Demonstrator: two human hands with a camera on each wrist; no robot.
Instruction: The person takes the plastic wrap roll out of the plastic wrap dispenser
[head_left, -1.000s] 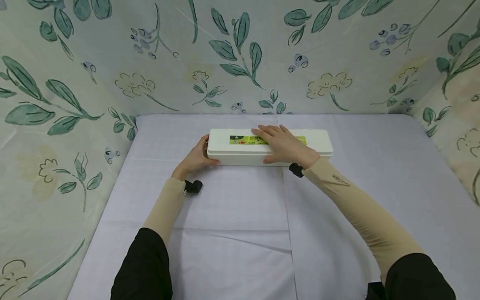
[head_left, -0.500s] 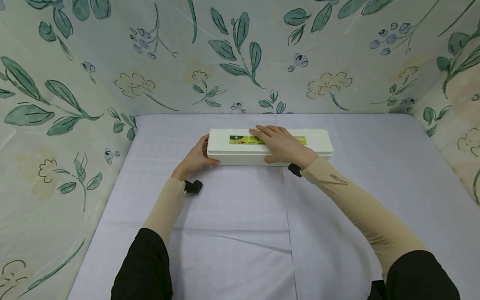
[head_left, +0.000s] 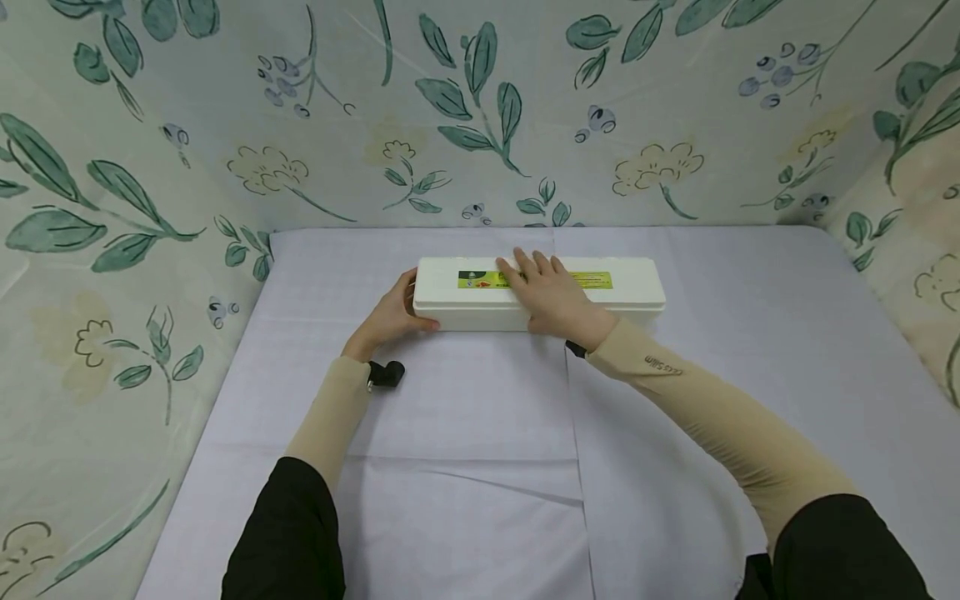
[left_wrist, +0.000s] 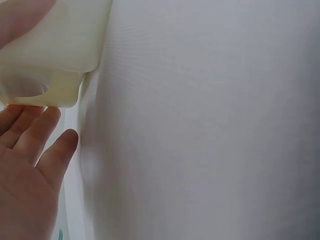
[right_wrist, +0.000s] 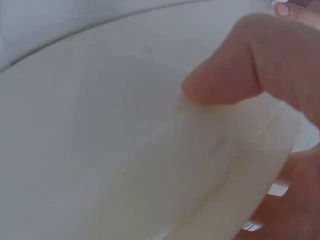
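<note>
A long white cling film box (head_left: 630, 283) with a green-and-yellow label (head_left: 592, 280) lies lengthwise across the far half of the table. My left hand (head_left: 392, 312) grips its left end, thumb on the front face and fingers round the end. In the left wrist view, fingertips (left_wrist: 52, 114) touch the box end (left_wrist: 60, 90), which has a rounded hollow. My right hand (head_left: 558, 302) rests on the lid with fingers spread and fairly straight, covering the label's middle. Its thumb (right_wrist: 215, 87) presses the front face in the right wrist view.
A white cloth (head_left: 465, 400) with fold creases covers the table. Behind and at both sides hangs a curtain (head_left: 337, 192) printed with leaves and flowers. A small black camera (head_left: 387, 374) is strapped at the left wrist.
My right hand has shifted slightly left along the lid, its fingers spreading more and its wrist turning. The left hand and the box stay in place.
</note>
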